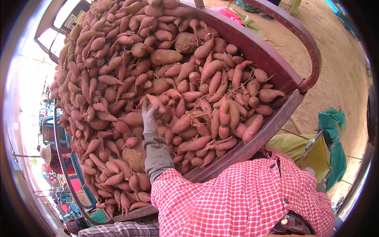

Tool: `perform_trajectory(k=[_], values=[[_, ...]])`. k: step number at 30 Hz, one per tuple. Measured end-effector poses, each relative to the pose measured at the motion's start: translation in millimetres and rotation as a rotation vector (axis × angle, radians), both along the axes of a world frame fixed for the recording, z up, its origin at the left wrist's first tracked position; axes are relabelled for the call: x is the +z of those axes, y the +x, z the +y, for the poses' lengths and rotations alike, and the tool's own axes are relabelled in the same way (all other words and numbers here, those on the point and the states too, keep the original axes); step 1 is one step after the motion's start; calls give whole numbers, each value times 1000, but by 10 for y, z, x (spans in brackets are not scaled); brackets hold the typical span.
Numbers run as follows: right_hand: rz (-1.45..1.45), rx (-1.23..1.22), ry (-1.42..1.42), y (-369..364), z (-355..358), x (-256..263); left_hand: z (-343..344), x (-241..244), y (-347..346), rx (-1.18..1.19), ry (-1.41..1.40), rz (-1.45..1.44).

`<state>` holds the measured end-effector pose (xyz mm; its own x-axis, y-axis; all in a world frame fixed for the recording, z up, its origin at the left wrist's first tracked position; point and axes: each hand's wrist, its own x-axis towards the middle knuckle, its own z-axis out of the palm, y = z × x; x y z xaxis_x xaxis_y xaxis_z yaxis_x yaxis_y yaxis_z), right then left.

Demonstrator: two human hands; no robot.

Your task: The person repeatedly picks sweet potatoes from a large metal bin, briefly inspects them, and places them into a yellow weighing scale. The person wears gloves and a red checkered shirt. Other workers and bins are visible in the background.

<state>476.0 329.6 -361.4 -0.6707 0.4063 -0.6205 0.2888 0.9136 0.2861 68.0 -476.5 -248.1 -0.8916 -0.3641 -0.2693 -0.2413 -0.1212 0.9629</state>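
Observation:
Before me is a big heap of reddish sweet potatoes (pixel 165 56), some with stringy roots and dried soil. They lie in a dark red metal cargo bed (pixel 257 44). My left hand (pixel 150 116), in a pale grey glove, reaches over the middle of the heap. Its thumb and fingers are around one end of a pinkish sweet potato (pixel 156 103). To the right, beyond my red checked shirt (pixel 225 201), a small greyish patch that appears to be my right hand (pixel 310 171) shows beside a yellow sack (pixel 284 145). What it holds is hidden.
The bed's near wall (pixel 248 154) runs between my body and the heap. A curved metal rail (pixel 311 44) rises at its corner. Green netting (pixel 334 148) hangs at right over sandy ground (pixel 334 89). Striped plaid cloth (pixel 121 229) shows bottom left; a person's hat (pixel 46 154) is farther off.

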Motion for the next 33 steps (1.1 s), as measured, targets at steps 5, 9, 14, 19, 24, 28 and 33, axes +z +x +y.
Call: perform_trajectory(k=[5, 9, 14, 19, 24, 28, 33], values=[[-601, 622, -155, -953, -123, 364, 85, 190, 13, -9, 1, 129], [-499, 454, -180, -909, -147, 368, -55, -243, -317, -240, -135, 205], [-356, 246, -191, -686, -332, 505, 391, 26, -169, -147, 313, 219], [-269, 144, -270, -609, -598, 714, 551, 77, -403, -200, 482, 325], [194, 76, -432, -1290, -1138, 1698, 1082, 403, -782, -346, 426, 393], [877, 72, -1106, -2604, -1999, 2948, 1878, 1414, -563, -414, 207, 556], [834, -167, -1829, -3750, -3225, 3116, 3030, 1615, -365, -479, -327, 1227]])
